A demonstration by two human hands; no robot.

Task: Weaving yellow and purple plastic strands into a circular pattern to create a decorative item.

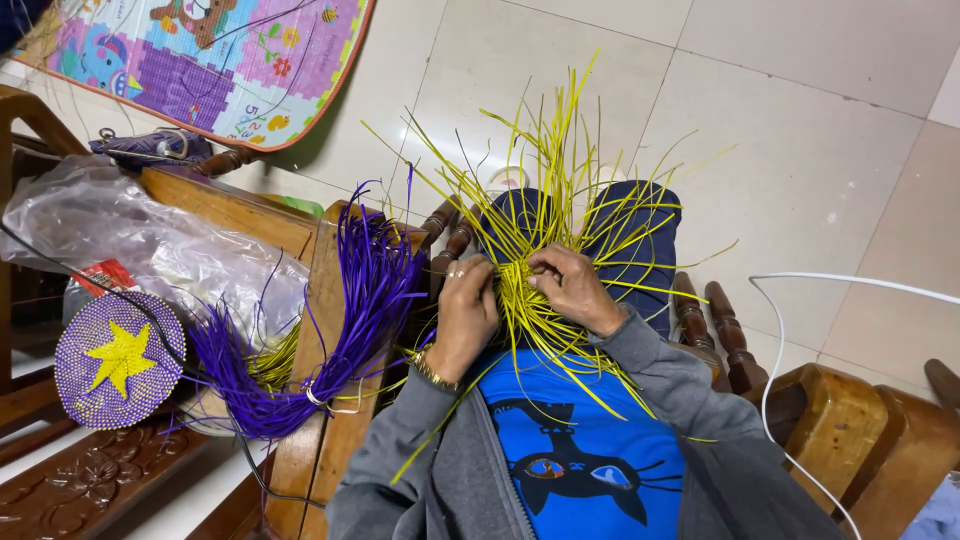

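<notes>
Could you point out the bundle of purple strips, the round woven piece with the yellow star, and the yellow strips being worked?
Purple strip bundle (pixel 372 290): head view, middle of the hanging strands.
Round woven piece (pixel 118 358): head view, on its yellow star.
Yellow strips (pixel 548 160): head view, upper loose ends above the hands.

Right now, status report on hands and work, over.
Left hand and right hand both gripping yellow strips on lap. Purple strip bundle draped over chair arm, apart. Nothing blocking.
</notes>
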